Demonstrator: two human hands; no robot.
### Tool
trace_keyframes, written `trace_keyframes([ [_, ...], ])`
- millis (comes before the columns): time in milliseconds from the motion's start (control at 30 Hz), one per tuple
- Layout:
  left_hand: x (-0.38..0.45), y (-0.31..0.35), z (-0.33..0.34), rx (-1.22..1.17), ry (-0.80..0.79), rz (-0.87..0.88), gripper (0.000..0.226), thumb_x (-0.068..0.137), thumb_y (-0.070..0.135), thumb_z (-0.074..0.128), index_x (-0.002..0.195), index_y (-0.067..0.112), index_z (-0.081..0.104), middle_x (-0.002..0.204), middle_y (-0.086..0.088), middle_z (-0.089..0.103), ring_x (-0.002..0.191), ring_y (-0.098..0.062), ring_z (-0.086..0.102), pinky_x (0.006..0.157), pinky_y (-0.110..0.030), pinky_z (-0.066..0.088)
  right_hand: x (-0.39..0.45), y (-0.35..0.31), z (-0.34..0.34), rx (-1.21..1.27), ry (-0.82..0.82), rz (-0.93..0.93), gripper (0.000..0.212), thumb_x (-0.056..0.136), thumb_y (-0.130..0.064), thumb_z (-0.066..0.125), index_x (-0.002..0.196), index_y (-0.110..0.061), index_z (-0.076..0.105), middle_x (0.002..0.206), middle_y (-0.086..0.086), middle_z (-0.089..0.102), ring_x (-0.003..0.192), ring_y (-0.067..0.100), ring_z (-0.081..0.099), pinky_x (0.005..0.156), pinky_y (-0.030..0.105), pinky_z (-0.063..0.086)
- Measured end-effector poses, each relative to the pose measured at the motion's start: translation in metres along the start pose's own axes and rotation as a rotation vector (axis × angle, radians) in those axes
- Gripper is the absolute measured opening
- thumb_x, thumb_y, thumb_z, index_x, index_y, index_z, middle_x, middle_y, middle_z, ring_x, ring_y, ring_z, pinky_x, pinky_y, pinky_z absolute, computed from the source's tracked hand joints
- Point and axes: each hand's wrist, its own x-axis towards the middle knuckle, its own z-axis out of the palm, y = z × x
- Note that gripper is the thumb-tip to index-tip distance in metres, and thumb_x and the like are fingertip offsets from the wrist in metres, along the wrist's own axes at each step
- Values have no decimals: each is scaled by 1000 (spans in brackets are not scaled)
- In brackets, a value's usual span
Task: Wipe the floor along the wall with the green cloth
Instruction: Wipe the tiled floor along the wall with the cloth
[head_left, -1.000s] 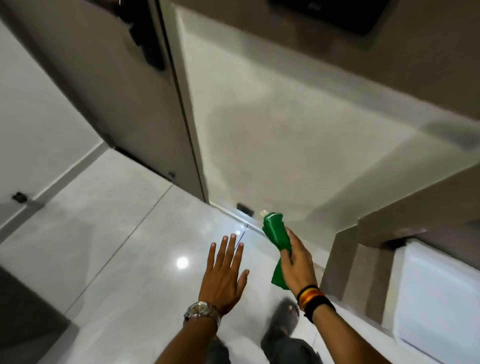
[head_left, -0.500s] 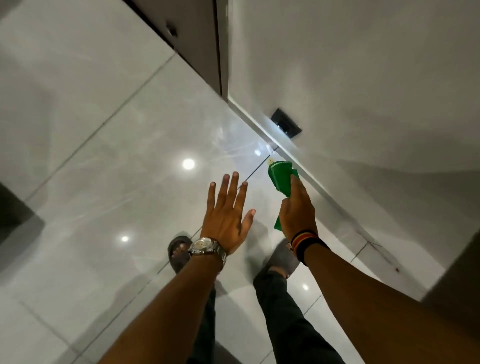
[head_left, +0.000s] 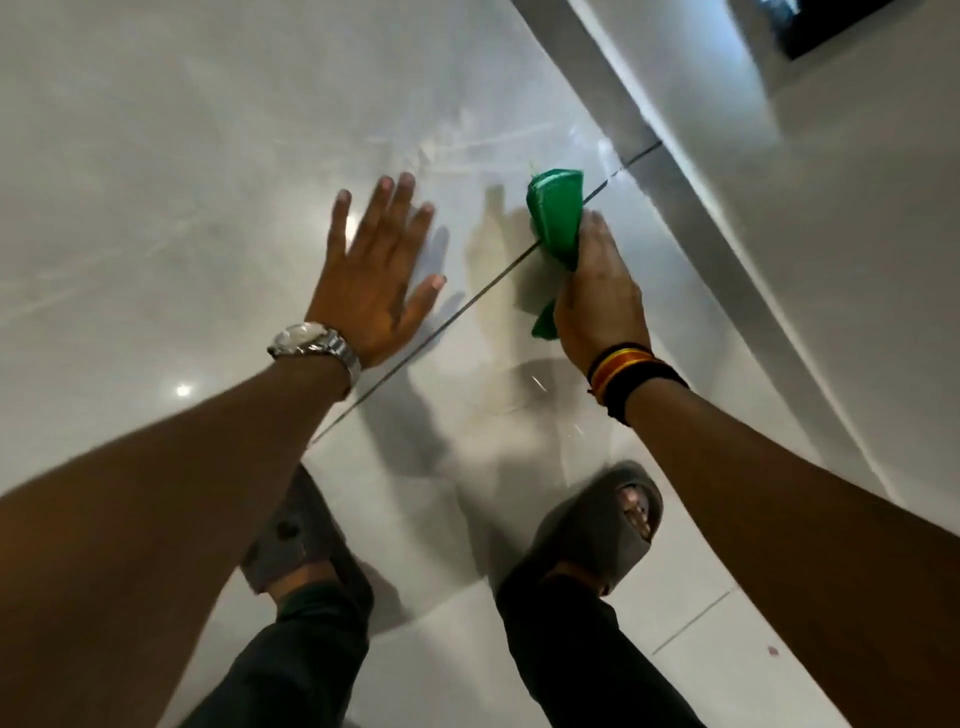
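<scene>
Head view, looking down at a glossy tiled floor (head_left: 182, 156). The right hand (head_left: 597, 296) is clamped on a bunched green cloth (head_left: 556, 218), whose upper end sticks out past the fingers over a dark grout line (head_left: 467, 306), near the base of the wall (head_left: 857, 234). Whether the cloth touches the floor cannot be told. The left hand (head_left: 374, 275) is spread flat, fingers apart, holding nothing, beside the right hand and farther from the wall. A watch (head_left: 314, 343) sits on the left wrist; coloured bands (head_left: 628, 376) circle the right wrist. Two grey sandals (head_left: 597, 530) and dark trouser legs (head_left: 571, 649) show below the arms.
</scene>
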Motion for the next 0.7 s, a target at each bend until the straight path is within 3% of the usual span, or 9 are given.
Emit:
trace_keyframes([
  [67, 15, -24, 18, 19, 50, -77, 79, 112, 52, 26, 174, 5, 15, 182, -25, 10, 170, -43, 8, 135, -67, 1, 1, 10, 16, -96, -124, -76, 84, 90, 5, 53, 161, -7, 10, 170, 14, 10, 157, 29, 11, 128, 46, 15],
  [133, 30, -39, 32, 30, 80, -173, 81, 112, 54, 26, 175, 6, 9, 183, -26, 4, 171, -43, 4, 136, -66, -1, 1, 23, 34, -265, -204, -206, 81, 98, -19, 51, 161, -8, 3, 171, 12, -1, 158, 28, 0, 128, 50, 8],
  [233, 48, -49, 55, 28, 153, -250, 84, 113, 57, 31, 175, 6, 7, 183, -26, 3, 171, -43, 2, 135, -69, -1, 24, 31, 57, -371, -137, -266, 82, 102, -48, 41, 161, -8, 1, 170, 12, -4, 158, 29, -3, 128, 49, 2],
  [367, 54, -57, 75, 50, 265, -221, 83, 110, 61, 26, 176, 13, 8, 184, -20, 7, 171, -40, 5, 135, -70, 1, 50, 25, 85, -313, 27, -446, 65, 103, -19, 46, 160, -5, 17, 169, 16, 14, 157, 32, 10, 127, 53, 10],
  [500, 54, -57, 68, 24, 255, -211, 82, 109, 56, 31, 176, 14, 9, 185, -18, 6, 172, -38, 4, 135, -71, 3, 21, 44, 80, -270, -85, -550, 70, 94, -1, 50, 159, -7, 24, 168, 13, 18, 157, 29, 11, 128, 48, 5],
  [600, 59, -54, 67, -11, 247, -226, 83, 106, 53, 34, 175, 12, 12, 185, -17, 6, 172, -38, 4, 135, -70, 2, -16, 92, 62, -326, -129, -415, 80, 88, 2, 51, 160, -10, 18, 169, 10, 10, 157, 28, 5, 127, 53, 12],
  [700, 56, -58, 71, -14, 246, -232, 83, 105, 53, 33, 176, 13, 12, 185, -16, 6, 172, -37, 3, 136, -68, 1, -34, 128, 43, -240, -48, -99, 76, 96, -13, 54, 161, -10, 15, 169, 10, 8, 157, 28, 8, 123, 57, 24],
])
